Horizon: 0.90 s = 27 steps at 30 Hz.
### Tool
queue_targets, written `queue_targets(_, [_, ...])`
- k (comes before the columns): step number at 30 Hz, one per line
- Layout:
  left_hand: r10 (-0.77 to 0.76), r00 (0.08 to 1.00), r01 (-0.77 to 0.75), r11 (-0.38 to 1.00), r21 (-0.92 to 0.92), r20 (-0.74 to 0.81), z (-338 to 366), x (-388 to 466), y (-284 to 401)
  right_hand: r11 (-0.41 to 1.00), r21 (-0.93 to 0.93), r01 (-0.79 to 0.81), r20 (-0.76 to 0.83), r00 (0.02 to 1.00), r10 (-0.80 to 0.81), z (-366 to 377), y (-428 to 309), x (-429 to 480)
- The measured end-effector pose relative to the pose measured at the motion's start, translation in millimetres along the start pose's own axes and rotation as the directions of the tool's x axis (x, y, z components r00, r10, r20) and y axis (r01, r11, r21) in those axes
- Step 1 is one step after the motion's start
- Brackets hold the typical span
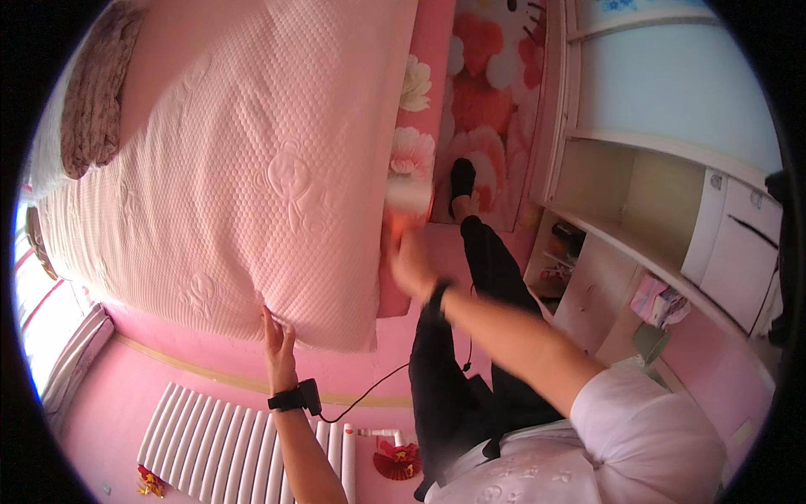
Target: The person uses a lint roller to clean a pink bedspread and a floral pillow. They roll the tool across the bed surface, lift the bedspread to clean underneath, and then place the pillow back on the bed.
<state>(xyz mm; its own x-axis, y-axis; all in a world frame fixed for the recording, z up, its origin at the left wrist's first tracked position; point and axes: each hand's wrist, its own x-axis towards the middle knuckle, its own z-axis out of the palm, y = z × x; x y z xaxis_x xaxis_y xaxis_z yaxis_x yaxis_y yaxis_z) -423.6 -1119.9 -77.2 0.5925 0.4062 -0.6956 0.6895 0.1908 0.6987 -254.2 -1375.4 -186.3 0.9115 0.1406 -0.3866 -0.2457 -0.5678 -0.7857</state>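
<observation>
A bed mattress [252, 189] in a pale pink quilted cover fills the upper left and middle. My left hand [279, 346] is at its lower edge, with the fingers touching the cover; whether they pinch the fabric cannot be told. Beside the mattress's right edge, my right hand [410, 264] is closed round the orange handle of a blurred tool. The tool's whitish, roller-like head [409, 194] is over the flowered side of the bed. Motion blur hides its exact kind.
A folded brown patterned textile [101, 88] lies on the bed at the far left. Below stands a white radiator [208, 441]. To the right are a cartoon-print mat [485, 113] and an open shelving cabinet [630, 189]. A black cable [371, 387] runs from my left wristband.
</observation>
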Motion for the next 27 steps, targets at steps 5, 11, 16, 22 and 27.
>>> queue_targets(5, [0.053, 0.997, -0.056, 0.997, 0.056, 0.05, -2, -2, -1, 0.867, -0.023, -0.498, 0.499, 0.745, 0.442, 76, 45, -249])
queue_targets(11, [0.05, 0.995, -0.053, 0.998, 0.029, 0.087, -5, -4, -10, 0.865, 0.398, -0.306, 0.235, 0.945, 0.226, 21, 46, -175])
queue_targets(16, [0.053, 0.993, -0.06, 0.996, 0.07, 0.105, -1, -2, -10, 0.714, 0.689, -0.126, -0.021, 0.981, 0.193, -65, 60, 34])
queue_targets(22, [-0.007, 0.992, -0.017, 0.98, 0.196, 0.123, -1, 2, -11, 0.413, 0.718, -0.561, 0.405, 0.818, 0.408, -36, 106, 7])
queue_targets(27, [-0.126, 0.99, 0.104, 0.954, 0.282, 0.058, -6, 2, -3, 0.242, 0.593, -0.767, 0.546, 0.605, 0.579, 14, 113, -166])
